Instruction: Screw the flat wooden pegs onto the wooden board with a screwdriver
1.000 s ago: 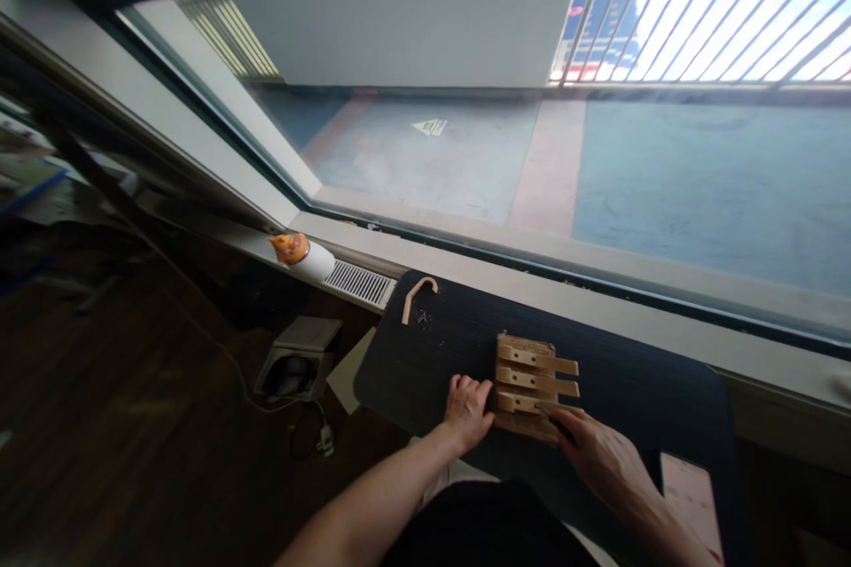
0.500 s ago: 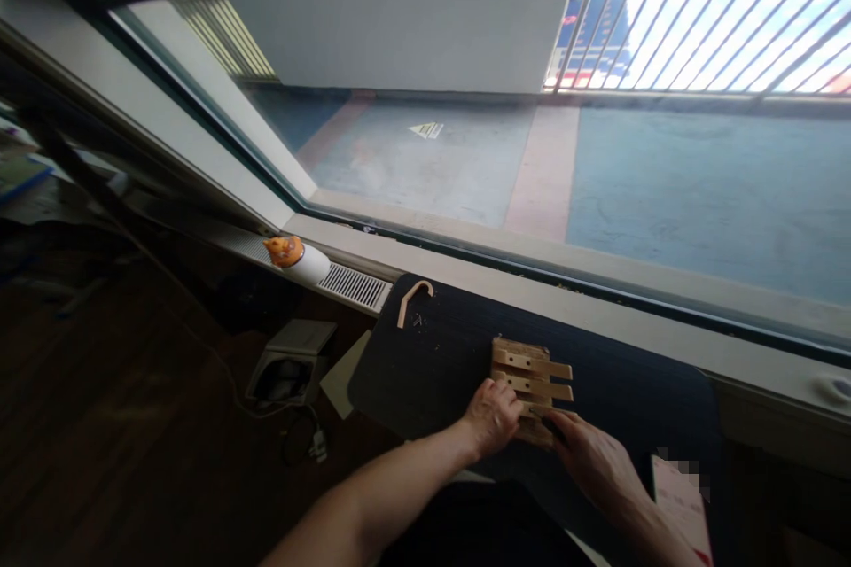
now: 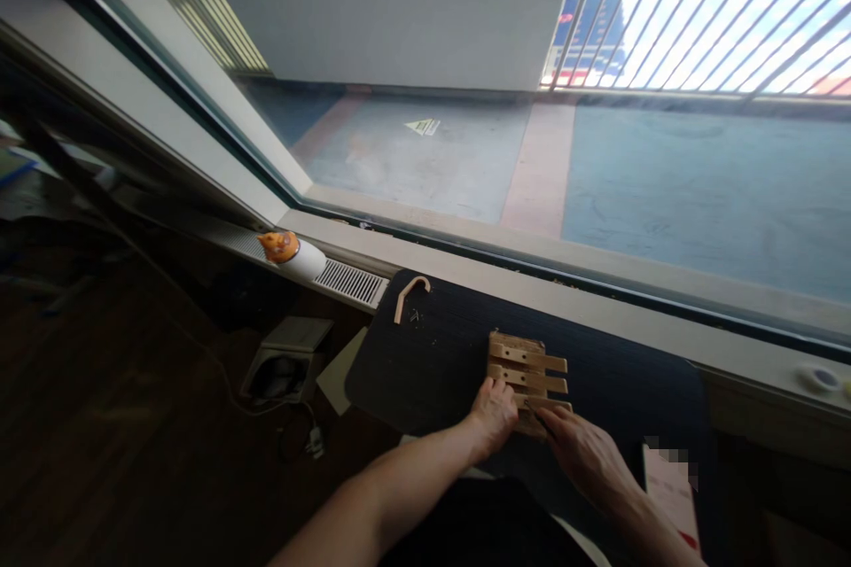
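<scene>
On the dark table lies a rough wooden board (image 3: 530, 427) with three pale wooden strips (image 3: 528, 380) across it, their right ends sticking out past its edge. Dark holes show in the upper two. My left hand (image 3: 494, 415) is closed over the left end of the lowest strip (image 3: 553, 405), pressing it against the board. Fingers of my right hand (image 3: 580, 450) are wrapped round a thin dark tool (image 3: 543, 423), whose tip points at the lowest strip near my left fingers. Its exact kind is too small and too covered to make out.
A curved wooden hook (image 3: 402, 298) and small metal bits (image 3: 416, 316) lie at the table's far left. A pink-and-white paper or box (image 3: 670, 492) is at the right. Along the window stands a white bottle with an orange top (image 3: 302, 260) on a vent grille (image 3: 349, 281).
My right hand has drawn slightly down from the lowest strip, so its right end now shows. My left hand keeps its place on the strip. The whole view has shifted a little.
</scene>
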Demonstrator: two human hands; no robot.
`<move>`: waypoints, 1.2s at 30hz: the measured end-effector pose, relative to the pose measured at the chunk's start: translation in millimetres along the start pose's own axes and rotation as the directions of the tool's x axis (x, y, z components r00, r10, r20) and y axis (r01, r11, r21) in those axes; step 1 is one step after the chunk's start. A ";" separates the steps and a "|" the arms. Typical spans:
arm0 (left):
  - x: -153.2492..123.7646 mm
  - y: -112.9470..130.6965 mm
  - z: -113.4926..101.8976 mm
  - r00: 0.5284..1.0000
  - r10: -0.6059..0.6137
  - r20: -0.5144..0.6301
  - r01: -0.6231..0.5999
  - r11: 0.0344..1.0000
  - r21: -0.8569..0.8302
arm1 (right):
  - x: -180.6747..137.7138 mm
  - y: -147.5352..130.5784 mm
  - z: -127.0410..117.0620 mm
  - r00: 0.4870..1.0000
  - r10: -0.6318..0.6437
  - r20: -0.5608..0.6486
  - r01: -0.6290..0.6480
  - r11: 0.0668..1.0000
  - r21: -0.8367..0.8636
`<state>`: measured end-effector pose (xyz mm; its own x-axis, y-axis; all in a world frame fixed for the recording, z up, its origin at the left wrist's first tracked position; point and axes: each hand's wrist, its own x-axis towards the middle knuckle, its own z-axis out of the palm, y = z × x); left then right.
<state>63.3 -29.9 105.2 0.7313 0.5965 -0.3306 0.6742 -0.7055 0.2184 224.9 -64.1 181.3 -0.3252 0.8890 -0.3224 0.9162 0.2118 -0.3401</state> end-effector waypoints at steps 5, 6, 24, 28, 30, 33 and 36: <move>-1.6 1.1 5.4 1.000 -0.007 -0.019 0.008 1.000 0.015 | -0.4 -3.0 -1.0 0.999 0.015 0.028 -0.014 0.999 -0.040; -2.0 1.3 6.5 1.000 -0.011 -0.023 0.011 1.000 0.017 | -0.2 -3.2 -1.3 0.999 0.026 0.034 -0.024 0.999 -0.041; -4.2 3.3 13.8 0.998 -0.051 -0.048 0.051 0.999 0.009 | 5.9 -6.4 -8.8 0.992 0.121 0.033 -0.118 0.991 -0.068; -4.9 3.2 10.8 0.998 -0.047 -0.044 0.047 0.999 0.012 | 5.7 -6.9 -5.0 0.987 0.161 0.021 -0.159 0.984 -0.083; -4.7 3.0 10.5 0.998 -0.044 -0.044 0.045 0.999 0.014 | 5.0 -7.9 -4.9 0.989 0.147 0.017 -0.145 0.986 -0.087; -4.1 2.8 11.7 0.998 -0.041 -0.045 0.042 0.999 0.017 | 3.5 -7.5 -5.7 0.995 0.099 0.017 -0.097 0.990 -0.105; -3.7 2.7 13.3 0.998 -0.036 -0.048 0.037 0.999 0.021 | 2.4 -4.6 -4.9 0.994 0.103 0.033 -0.098 0.988 -0.122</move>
<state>61.0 -39.1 94.8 0.7108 0.6389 -0.2942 0.6984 -0.6908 0.1871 221.0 -61.0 186.4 -0.2371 0.8919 -0.3850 0.9653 0.1718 -0.1965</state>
